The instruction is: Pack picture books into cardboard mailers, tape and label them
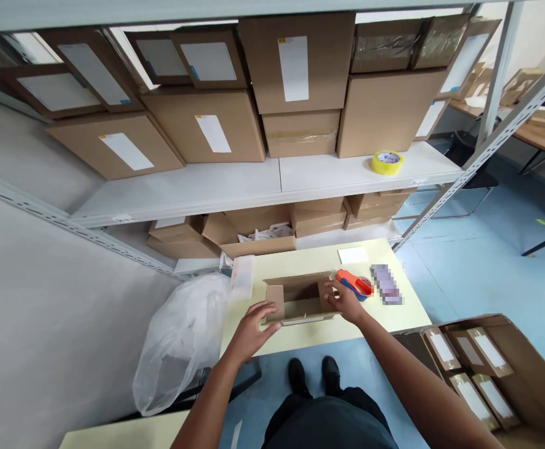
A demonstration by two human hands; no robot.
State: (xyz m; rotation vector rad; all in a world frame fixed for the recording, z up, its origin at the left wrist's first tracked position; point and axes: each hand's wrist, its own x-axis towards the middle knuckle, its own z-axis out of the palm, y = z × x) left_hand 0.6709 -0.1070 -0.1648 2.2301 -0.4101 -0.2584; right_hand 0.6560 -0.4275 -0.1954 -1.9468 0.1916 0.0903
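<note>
A small cardboard box stands open-topped on the pale yellow table, with its end flaps showing. At its left end, my left hand has the fingers over the flap and the thumb apart near the front corner. My right hand grips the box's right end, fingers bent around the flap. Close behind my right hand lies an orange and blue tape dispenser. The bottom of the box is partly visible; no contents can be made out.
A blurred purple item and a white card lie at the right. A plastic bag hangs at the table's left. Shelves hold boxes and yellow tape. A large carton with several small boxes stands lower right.
</note>
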